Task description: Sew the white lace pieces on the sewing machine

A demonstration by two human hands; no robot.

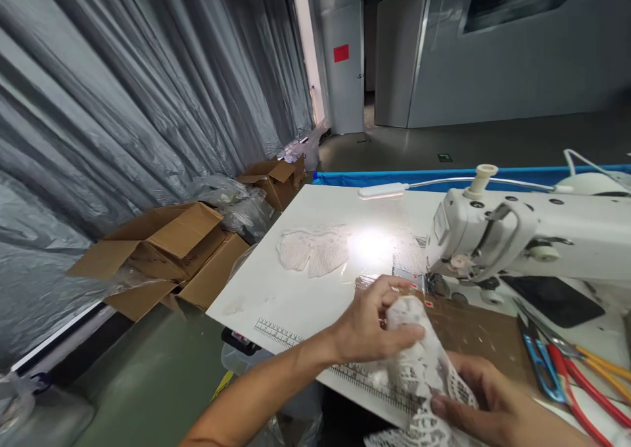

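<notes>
A piece of white lace fabric hangs between my two hands over the front edge of the white sewing table. My left hand pinches its upper end, thumb on the near side. Lower down, my right hand grips the lace with the thumb on top and the other fingers behind it. Just beyond the hands stands a white sewing machine, its needle area above the brown plate. Another white lace piece lies flat on the table to the left of the machine.
Blue-handled snips and red-handled scissors lie at the right, beside orange-handled ones. A lamp lights the table. Printed rulers run along the front edge. Open cardboard boxes stand on the floor at left.
</notes>
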